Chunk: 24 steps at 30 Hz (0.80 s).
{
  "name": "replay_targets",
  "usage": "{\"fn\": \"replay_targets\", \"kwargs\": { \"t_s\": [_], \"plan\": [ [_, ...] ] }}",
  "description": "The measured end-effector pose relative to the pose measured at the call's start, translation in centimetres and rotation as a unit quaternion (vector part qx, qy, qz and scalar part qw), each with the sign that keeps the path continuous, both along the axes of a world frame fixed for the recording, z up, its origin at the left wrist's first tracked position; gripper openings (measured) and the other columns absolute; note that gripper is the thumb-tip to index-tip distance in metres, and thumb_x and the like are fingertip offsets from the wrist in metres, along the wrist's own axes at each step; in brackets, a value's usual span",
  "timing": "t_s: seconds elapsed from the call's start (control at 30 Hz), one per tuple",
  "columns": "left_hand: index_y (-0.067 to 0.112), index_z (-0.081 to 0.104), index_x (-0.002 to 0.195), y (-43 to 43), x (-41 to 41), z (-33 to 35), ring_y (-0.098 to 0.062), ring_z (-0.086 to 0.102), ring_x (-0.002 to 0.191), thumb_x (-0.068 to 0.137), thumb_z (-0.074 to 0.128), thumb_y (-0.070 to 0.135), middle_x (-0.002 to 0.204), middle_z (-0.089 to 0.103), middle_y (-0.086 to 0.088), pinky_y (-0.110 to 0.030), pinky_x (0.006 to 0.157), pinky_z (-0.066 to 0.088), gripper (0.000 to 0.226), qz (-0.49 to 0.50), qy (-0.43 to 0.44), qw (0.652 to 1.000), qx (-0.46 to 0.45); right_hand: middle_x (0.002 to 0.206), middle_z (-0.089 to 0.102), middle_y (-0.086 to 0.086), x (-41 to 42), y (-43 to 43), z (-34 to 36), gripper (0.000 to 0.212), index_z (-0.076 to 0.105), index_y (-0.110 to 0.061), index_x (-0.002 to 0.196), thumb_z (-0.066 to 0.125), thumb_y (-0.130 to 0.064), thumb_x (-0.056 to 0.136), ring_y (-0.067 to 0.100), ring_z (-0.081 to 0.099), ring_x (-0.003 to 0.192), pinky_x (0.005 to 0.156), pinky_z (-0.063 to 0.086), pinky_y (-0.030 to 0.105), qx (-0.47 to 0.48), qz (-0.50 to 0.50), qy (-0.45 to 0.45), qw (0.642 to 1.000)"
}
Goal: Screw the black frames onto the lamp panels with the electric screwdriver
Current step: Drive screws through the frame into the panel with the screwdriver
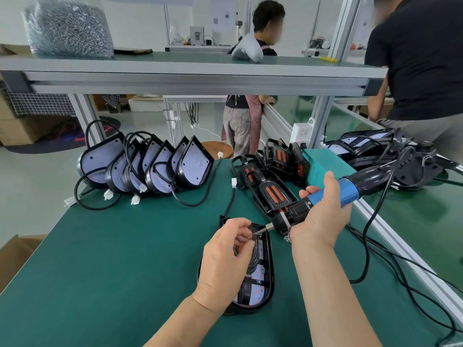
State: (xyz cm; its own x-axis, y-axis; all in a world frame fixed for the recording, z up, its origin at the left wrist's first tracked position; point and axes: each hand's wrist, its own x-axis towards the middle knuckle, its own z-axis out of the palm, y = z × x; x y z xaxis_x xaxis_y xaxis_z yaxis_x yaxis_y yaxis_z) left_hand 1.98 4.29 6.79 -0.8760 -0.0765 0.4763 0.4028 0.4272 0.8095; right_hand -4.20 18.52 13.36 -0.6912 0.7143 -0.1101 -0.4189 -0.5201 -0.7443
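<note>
- The right hand (323, 211) is wrapped around the blue grip of the electric screwdriver (325, 199), which slants down to the left with its bit near the left fingertips.
- The left hand (225, 256) pinches something small, probably a screw, at the bit's tip; it is too small to tell for sure.
- Under the left hand, a lamp panel (260, 276) with a black frame on it lies flat on the green desk (125, 259), near the middle.
- More lamp panels (150, 161) lean in a row at the far left of the desk, cables trailing.
- Loose black frames (273, 189) with orange inserts lie far right of centre, just beside a teal box (323, 161).
- A few screws (287, 237) lie by the right wrist.
</note>
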Motion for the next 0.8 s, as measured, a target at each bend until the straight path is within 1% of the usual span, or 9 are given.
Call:
{"fn": "replay_targets", "kwargs": {
  "t_s": [0.1, 0.17, 0.27, 0.33, 0.4, 0.5, 0.57, 0.63, 0.8],
  "plan": [
    [0.043, 0.057, 0.105, -0.6, -0.1, 0.1, -0.006, 0.06, 0.097, 0.079, 0.078, 0.005, 0.099, 0.062, 0.019, -0.013, 0.086, 0.045, 0.051, 0.028, 0.016, 0.999, -0.023, 0.062, 0.063, -0.004, -0.3, -0.1, 0.2, 0.035, 0.062, -0.02, 0.119, 0.074, -0.032, 0.089, 0.014, 0.063, 0.057, 0.06, 0.055, 0.027, -0.003, 0.001, 0.005, 1.0],
    [0.028, 0.059, 0.115, -1.5, -0.7, 0.1, -0.005, 0.052, 0.106, 0.077, 0.082, 0.018, 0.11, 0.052, 0.018, -0.018, 0.094, 0.042, 0.045, 0.093, 0.003, 0.994, -0.05, 0.062, 0.062, -0.003, -0.8, -0.2, 0.3, 0.032, 0.062, -0.02, 0.116, 0.074, -0.03, 0.089, 0.014, 0.062, 0.057, 0.059, 0.055, 0.026, 0.003, 0.005, 0.01, 1.0],
    [0.019, 0.047, 0.132, -3.2, -1.7, -0.3, -0.016, 0.043, 0.119, 0.076, 0.079, 0.047, 0.121, 0.041, 0.009, -0.033, 0.101, 0.04, 0.069, 0.122, -0.178, 0.976, -0.038, 0.062, 0.061, -0.002, -1.8, -0.9, 0.4, 0.019, 0.062, -0.021, 0.104, 0.073, -0.028, 0.09, 0.014, 0.061, 0.055, 0.058, 0.054, 0.025, 0.029, 0.01, 0.019, 0.999],
    [0.018, 0.043, 0.132, -3.6, -2.1, -0.6, -0.018, 0.05, 0.112, 0.074, 0.076, 0.059, 0.114, 0.049, 0.008, -0.034, 0.093, 0.044, 0.078, 0.093, -0.279, 0.955, -0.048, 0.064, 0.06, 0.0, -2.4, -1.6, 0.5, 0.018, 0.06, -0.021, 0.099, 0.073, -0.028, 0.088, 0.018, 0.06, 0.057, 0.057, 0.053, 0.028, 0.049, 0.023, 0.028, 0.998],
    [0.018, 0.045, 0.124, -3.5, -2.4, -0.9, -0.017, 0.058, 0.101, 0.072, 0.074, 0.065, 0.105, 0.058, 0.009, -0.034, 0.084, 0.048, 0.077, 0.068, -0.323, 0.94, -0.091, 0.069, 0.059, 0.006, -3.0, -2.5, 0.5, 0.019, 0.059, -0.018, 0.096, 0.072, -0.026, 0.087, 0.024, 0.057, 0.062, 0.056, 0.052, 0.029, 0.071, 0.033, 0.043, 0.996],
    [0.018, 0.05, 0.105, -3.2, -3.2, -1.2, -0.016, 0.064, 0.089, 0.071, 0.074, 0.066, 0.095, 0.066, 0.007, -0.038, 0.081, 0.055, 0.063, 0.059, -0.337, 0.931, -0.127, 0.07, 0.06, 0.006, -3.9, -4.0, 0.6, 0.02, 0.056, -0.014, 0.095, 0.072, -0.022, 0.087, 0.021, 0.055, 0.057, 0.053, 0.052, 0.029, 0.11, 0.044, 0.066, 0.991],
    [0.018, 0.057, 0.094, -3.3, -3.7, -1.5, -0.016, 0.065, 0.085, 0.073, 0.076, 0.058, 0.091, 0.068, 0.004, -0.035, 0.078, 0.055, 0.049, 0.025, -0.353, 0.931, -0.087, 0.067, 0.06, 0.001, -4.5, -4.9, 0.5, 0.018, 0.055, -0.011, 0.097, 0.072, -0.015, 0.09, 0.016, 0.055, 0.054, 0.053, 0.053, 0.03, 0.137, 0.051, 0.078, 0.986],
    [0.018, 0.061, 0.086, -3.3, -3.9, -1.8, -0.018, 0.065, 0.083, 0.073, 0.078, 0.05, 0.088, 0.07, 0.002, -0.033, 0.077, 0.054, 0.039, -0.012, -0.366, 0.93, -0.031, 0.069, 0.058, 0.007, -4.8, -5.7, 0.3, 0.018, 0.055, -0.008, 0.1, 0.071, -0.012, 0.092, 0.018, 0.055, 0.054, 0.052, 0.052, 0.029, 0.165, 0.063, 0.083, 0.981],
    [0.014, 0.061, 0.096, -3.3, -3.7, -1.8, -0.022, 0.067, 0.093, 0.061, 0.073, 0.054, 0.098, 0.07, -0.003, -0.041, 0.087, 0.055, 0.055, -0.019, -0.383, 0.923, 0.019, 0.061, 0.058, 0.004, -4.8, -7.1, -0.6, 0.017, 0.056, -0.011, 0.097, 0.072, -0.012, 0.092, 0.017, 0.055, 0.049, 0.05, 0.05, 0.025, 0.213, 0.093, 0.096, 0.968]
  ]
}}
